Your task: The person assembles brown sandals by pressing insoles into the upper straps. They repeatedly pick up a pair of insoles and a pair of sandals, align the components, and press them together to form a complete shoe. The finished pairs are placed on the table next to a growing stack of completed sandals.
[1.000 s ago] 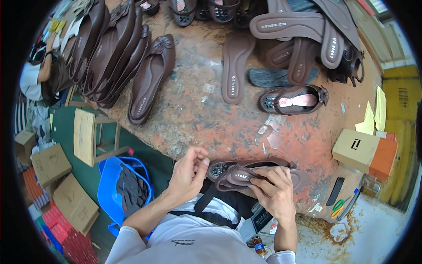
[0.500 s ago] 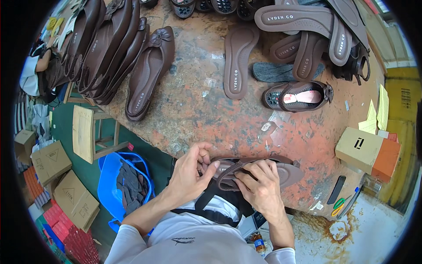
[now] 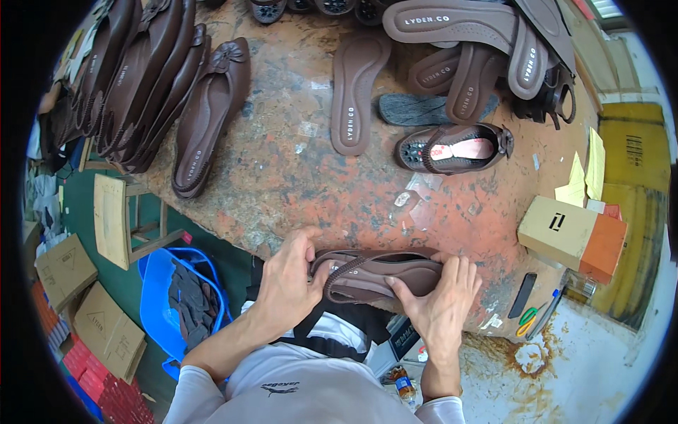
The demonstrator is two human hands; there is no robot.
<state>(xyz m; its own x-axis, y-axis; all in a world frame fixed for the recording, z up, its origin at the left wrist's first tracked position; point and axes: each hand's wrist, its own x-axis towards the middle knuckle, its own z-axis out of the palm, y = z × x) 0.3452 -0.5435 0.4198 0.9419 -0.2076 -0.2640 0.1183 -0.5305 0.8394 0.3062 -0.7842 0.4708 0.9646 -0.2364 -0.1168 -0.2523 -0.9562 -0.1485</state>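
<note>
Brown shoe lies on its side at the near edge of the stained workbench, held between both hands just in front of the person's body. From the head camera, the left hand clasps one end of the shoe, thumb on the braided rim and fingers curled around behind it. The right hand grips the other end, fingers spread along the side of the upper and pressing on it, thumb underneath. Both hands are closed on the shoe, with its opening facing away from the person.

Farther back on the bench, a finished brown shoe with a pale pink lining sits alone, well apart from the hands. Just behind it lies a grey insole, and to its left a single brown insole lies flat. A heap of brown insoles fills the far right corner. Along the far left, a row of brown flat shoes with bows leans one against the next.

A cardboard box with an orange end rests at the right edge of the bench, with yellow paper slips behind it. Off the bench to the left, a blue plastic bin holds dark cut pieces, beside a wooden stool and flat cardboard cartons on the green floor.
</note>
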